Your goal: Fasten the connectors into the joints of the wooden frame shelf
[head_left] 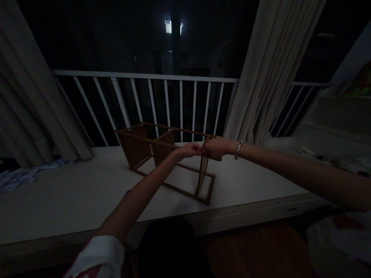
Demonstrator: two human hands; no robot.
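Note:
A brown wooden shelf rack (pixel 164 143) lies on its side on a pale window ledge, its boards standing upright between the two side frames. My left hand (pixel 189 150) is closed at the rack's right end, fingertips pinched together near the upper frame; whatever they hold is too small and dark to make out. Right beside it, my right hand (pixel 213 147) is closed around the upper corner by the end board (pixel 203 170). The fingers of both hands almost meet there. A silver bracelet (pixel 239 150) circles my right wrist.
Behind the ledge (pixel 95 193) runs a white railing (pixel 181 104) before a dark window. Curtains (pixel 266 69) hang at both sides. Crumpled patterned cloth (pixel 23 175) lies at the left, other cloth (pixel 315 154) at the right. A wooden floor (pixel 249 251) shows below.

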